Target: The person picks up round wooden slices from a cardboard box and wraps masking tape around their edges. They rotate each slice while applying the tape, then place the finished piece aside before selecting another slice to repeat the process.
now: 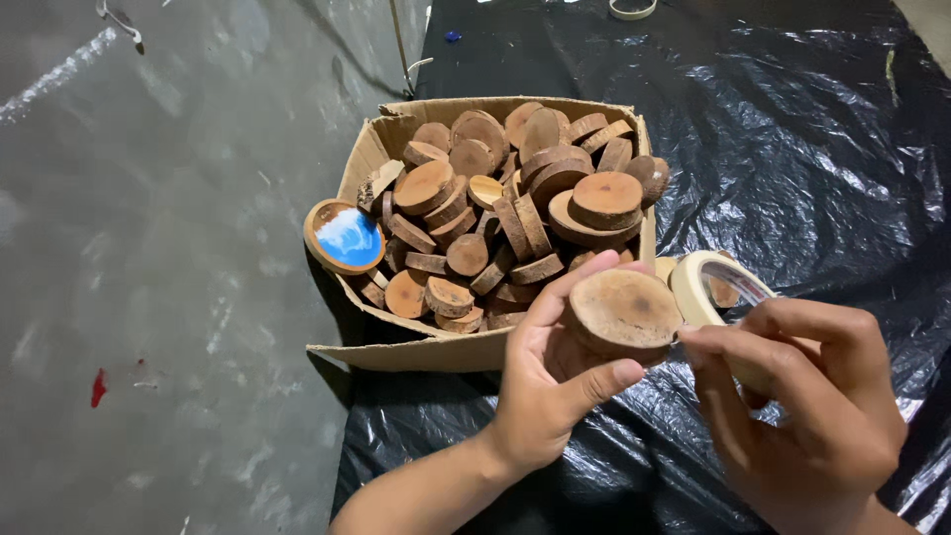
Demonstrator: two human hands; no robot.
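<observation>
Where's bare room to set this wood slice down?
Bare black plastic sheet right of the cardboard box, and grey floor left of it. The box is heaped full; the hands crowd the near sheet.

**Grey floor, black plastic sheet**

A dull grey concrete floor [168,297] fills the view from 7 to 11 o'clock, flecked with pale scuffs and one small red paint spot [98,387] at 8 o'clock. Crinkled glossy black plastic sheeting [812,129] spreads from 12 to 5 o'clock, catching soft overhead light.
</observation>
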